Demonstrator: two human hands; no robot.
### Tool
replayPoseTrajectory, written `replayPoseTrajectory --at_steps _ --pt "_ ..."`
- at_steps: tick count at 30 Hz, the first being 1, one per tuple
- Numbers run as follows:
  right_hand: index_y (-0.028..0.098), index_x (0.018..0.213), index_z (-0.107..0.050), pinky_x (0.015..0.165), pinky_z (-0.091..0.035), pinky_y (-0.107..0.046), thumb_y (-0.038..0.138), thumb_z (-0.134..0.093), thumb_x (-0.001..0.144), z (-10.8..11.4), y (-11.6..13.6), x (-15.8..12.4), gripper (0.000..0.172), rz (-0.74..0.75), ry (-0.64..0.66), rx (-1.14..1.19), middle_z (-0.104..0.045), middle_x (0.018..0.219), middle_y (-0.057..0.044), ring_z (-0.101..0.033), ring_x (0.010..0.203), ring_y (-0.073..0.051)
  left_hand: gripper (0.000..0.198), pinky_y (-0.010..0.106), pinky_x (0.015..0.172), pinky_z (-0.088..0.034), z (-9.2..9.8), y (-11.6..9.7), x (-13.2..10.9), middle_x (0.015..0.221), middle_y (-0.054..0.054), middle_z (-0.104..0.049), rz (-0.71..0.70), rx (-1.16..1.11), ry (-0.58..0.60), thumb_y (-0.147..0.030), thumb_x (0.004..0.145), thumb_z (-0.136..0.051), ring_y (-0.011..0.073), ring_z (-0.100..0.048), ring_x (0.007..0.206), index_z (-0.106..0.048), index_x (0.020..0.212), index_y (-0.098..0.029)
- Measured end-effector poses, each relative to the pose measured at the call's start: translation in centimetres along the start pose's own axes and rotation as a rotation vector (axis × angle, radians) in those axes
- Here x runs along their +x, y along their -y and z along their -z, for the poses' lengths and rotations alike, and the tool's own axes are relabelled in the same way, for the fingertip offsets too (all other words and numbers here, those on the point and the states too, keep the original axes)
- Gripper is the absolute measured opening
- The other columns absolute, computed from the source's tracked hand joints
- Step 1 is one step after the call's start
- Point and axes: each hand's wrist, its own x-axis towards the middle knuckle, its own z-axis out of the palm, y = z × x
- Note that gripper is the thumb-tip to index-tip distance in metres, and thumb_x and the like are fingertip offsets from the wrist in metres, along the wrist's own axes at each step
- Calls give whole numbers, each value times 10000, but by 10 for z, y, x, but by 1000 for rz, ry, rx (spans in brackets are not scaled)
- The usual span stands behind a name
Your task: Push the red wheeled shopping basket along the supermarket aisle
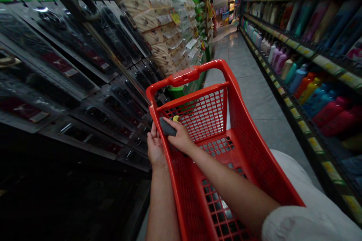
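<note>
A red plastic shopping cart (195,75) with a mesh back panel and mesh floor stands tilted across the middle of the view. My right hand (179,135) reaches across its basket and grips a dark grey pad, like a cloth or sponge (167,127), against the inner face of the left wall near the rim. A small yellow piece (175,118) shows just beyond my right fingers; whether it belongs to the pad I cannot tell. Outside that same wall, my left hand (156,148) rests palm up with fingers extended, its fingertips partly hidden by the rim.
Packaged goods hang on a display rack (85,64) close at the left. Stacked beige packs (161,22) rise behind the cart. Along the right runs a shelf (313,52) of colourful bottles (308,86). A grey tiled aisle (249,83) stretches away between them.
</note>
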Motion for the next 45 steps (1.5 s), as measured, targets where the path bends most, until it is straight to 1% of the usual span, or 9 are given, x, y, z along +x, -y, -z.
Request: replayPoseTrajectory --at_steps 5,11,19,23,29,33,37,41,45 --pt "176 1252 -590 957 -470 -370 30 -556 653 -1 -2 -13 618 -438 166 -359 -652 1184 -111 -606 1110 -265 463 372 1081 -376 5 1 1 1300 90 -602 0 5 -9 -396 946 -319 211 -549 1212 -568 1289 -209" --pt "235 1344 -498 1037 -404 -292 32 -536 664 -1 30 9 710 6 47 -140 -590 1294 -15 -534 1213 -177 497 341 1096 -357 2 3 5 1377 109 -530 -7 -48 -14 -389 970 -270 201 -519 1245 -496 1357 -175" --pt "163 1132 -654 903 -494 -321 1 -532 601 7 35 25 569 -314 228 -169 -694 1061 -46 -634 1003 -225 502 324 1090 -360 -3 0 5 1456 89 -437 11 -74 -10 -401 987 -230 184 -485 1279 -433 1406 -213" --pt "191 1333 -510 1013 -416 -314 28 -519 618 14 56 -13 733 -119 192 -46 -594 1270 -39 -548 1166 -195 509 312 1084 -365 -4 -1 3 1430 113 -467 19 -60 -55 -383 990 -220 180 -489 1275 -434 1404 -179" --pt "254 1447 -354 1109 -302 -429 47 -523 613 15 46 -131 876 -287 228 -183 -418 1432 -76 -347 1351 -261 470 334 1073 -383 -3 -1 3 1400 70 -512 43 -93 -54 -389 984 -260 180 -502 1263 -489 1363 -230" --pt "248 1397 -438 1023 -407 -383 60 -500 638 16 48 -106 784 -318 223 -49 -528 1308 -67 -498 1208 -225 465 330 1071 -385 -6 0 2 1359 70 -555 45 -65 -52 -372 986 -260 173 -523 1240 -483 1368 -227" --pt "182 1442 -358 1066 -351 -392 104 -590 597 30 58 -64 880 -189 328 -52 -448 1388 -108 -434 1268 -255 479 335 1078 -374 -7 0 2 1332 78 -578 33 -41 -50 -377 989 -239 174 -540 1221 -499 1356 -213" --pt "215 1482 -263 1070 -335 -434 113 -638 550 30 51 -107 1010 -273 400 -193 -412 1423 -129 -384 1316 -314 458 339 1067 -389 -2 1 6 1326 73 -583 18 -38 -32 -383 985 -263 174 -558 1200 -542 1312 -225" --pt "249 1414 -393 950 -457 -358 95 -628 571 19 44 -143 889 -412 322 -172 -559 1283 -96 -556 1154 -267 426 342 1062 -400 2 4 9 1324 62 -585 -2 -31 -40 -376 980 -296 177 -556 1203 -613 1221 -224"
